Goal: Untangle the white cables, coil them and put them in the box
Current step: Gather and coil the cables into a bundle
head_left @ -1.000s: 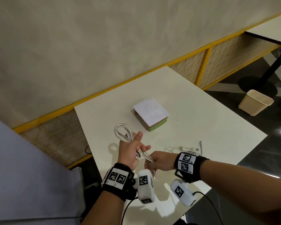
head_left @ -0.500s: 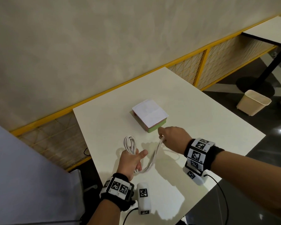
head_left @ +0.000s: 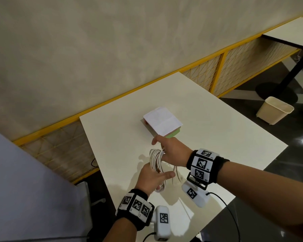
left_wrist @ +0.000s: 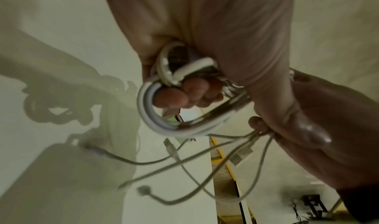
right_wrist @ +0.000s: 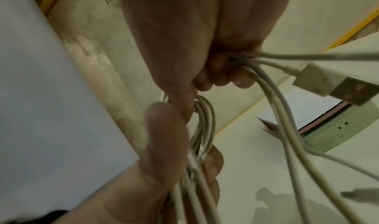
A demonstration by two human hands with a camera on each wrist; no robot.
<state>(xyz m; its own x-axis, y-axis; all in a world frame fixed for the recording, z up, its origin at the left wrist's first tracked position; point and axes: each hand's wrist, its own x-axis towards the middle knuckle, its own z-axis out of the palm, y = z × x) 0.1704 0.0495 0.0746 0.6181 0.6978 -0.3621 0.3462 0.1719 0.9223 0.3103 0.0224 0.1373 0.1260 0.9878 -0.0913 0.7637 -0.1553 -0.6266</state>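
The left hand [head_left: 151, 177] grips the coil [head_left: 157, 163] of white cables above the table [head_left: 234, 137], fingers curled through the loops while the thumb sticks out straight to the right. In the left wrist view the fingertips [left_wrist: 171, 98] close inside the rounded bend of the bundle, which looks like several turns lying side by side.

Just right of it, touching the coil's top, the right hand [head_left: 173, 151] pinches the loose tails [right_wrist: 272, 88]; its 3 lower fingers curl on the strands and the forefinger points out. A USB plug [right_wrist: 332, 85] and thinner ends dangle free below.

Farther right and beyond both hands sits the box [head_left: 162, 122], white lid on a green base, apparently closed or nearly so; nothing is in it yet as far as I can tell.

The cables look light, limp and a little springy, with smooth jackets that can slide. I judge the coil will fan open if the grip loosens, so it is best held across all turns at 1 side of the loop, with the tails tucked in. The plugs are the only stiff parts and may snag on the lid.
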